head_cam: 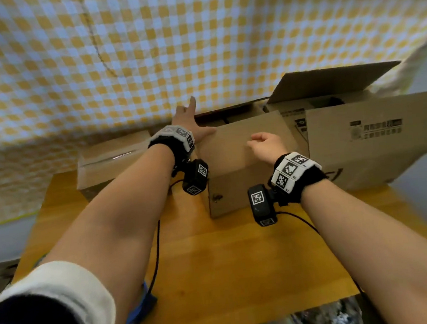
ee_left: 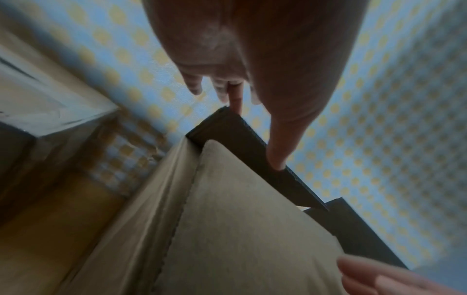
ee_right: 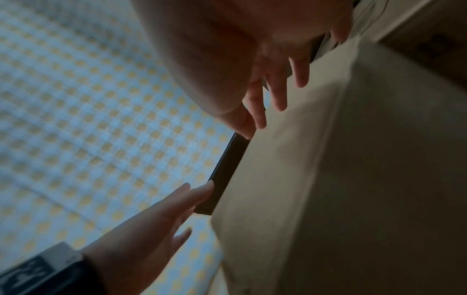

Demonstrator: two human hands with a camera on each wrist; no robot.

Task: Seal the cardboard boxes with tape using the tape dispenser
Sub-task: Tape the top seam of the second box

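Cardboard box [head_cam: 236,170] is sitting mid-table [head_cam: 216,265] with its flaps partly up, the left hand [head_cam: 191,126] reaching flat-fingered to the far flap [ee_left: 242,139] while the right hand [head_cam: 265,144], loosely curled and holding nothing, is hovering over the near flap [head_cam: 244,138], so both flaps want pressing level before taping.

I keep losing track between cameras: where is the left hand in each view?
Head: left hand centre, reaching to the middle box's far flap.
Left wrist: top centre, fingers touching the dark flap edge.
Right wrist: lower left, at that flap.
Shared landmark: the checked cloth.
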